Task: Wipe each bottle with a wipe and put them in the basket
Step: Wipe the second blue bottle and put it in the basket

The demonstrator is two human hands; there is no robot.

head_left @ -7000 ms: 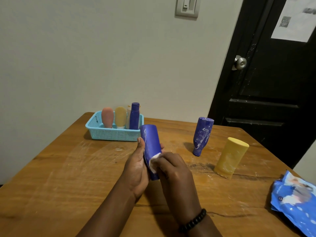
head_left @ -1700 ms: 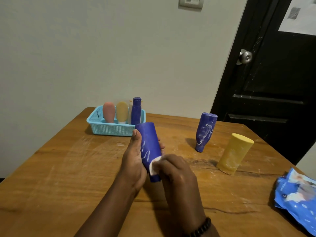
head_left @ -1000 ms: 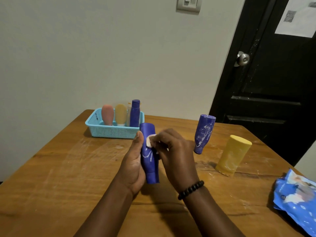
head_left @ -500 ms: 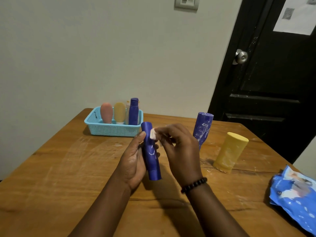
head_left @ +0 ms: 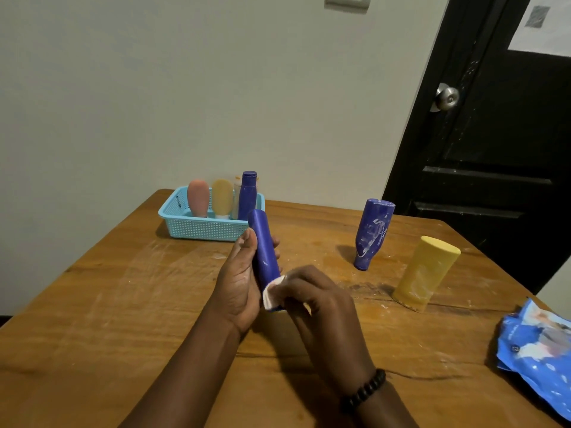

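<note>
1. The person's left hand (head_left: 239, 282) grips the blue bottle (head_left: 263, 248) around its middle, thumb on the near side and fingertips curled round the far side, holding it roughly upright above the table (head_left: 123, 304), just in front of the basket (head_left: 197, 228).
2. The right hand (head_left: 315, 296) pinches a small folded wipe (head_left: 272, 296) and presses it against the bottle's lower end. Half a second ago the same wipe sat near the bottle's upper end, so the stroke has run down the length of the body.
3. Compared with a second or two ago, the white streaks on the facing side are mostly gone; only a few pale specks show. This bottle looks close to clean, so its transfer to the basket seems near.
4. The basket, at the far left part of the table, already holds a pink bottle (head_left: 198, 197), a yellow bottle (head_left: 222, 197) and a dark blue bottle (head_left: 248, 194), standing in a row; a clear item between the last two is too hidden to identify.
5. To the right of the basket, a smeared blue bottle (head_left: 372, 233) and, further right and nearer, a yellow container (head_left: 425, 273) both stand on the table, unchanged across the frames, apparently still to be wiped.
6. A blue wipe packet (head_left: 540, 353) lies well right of the basket at the table's near edge.
</note>
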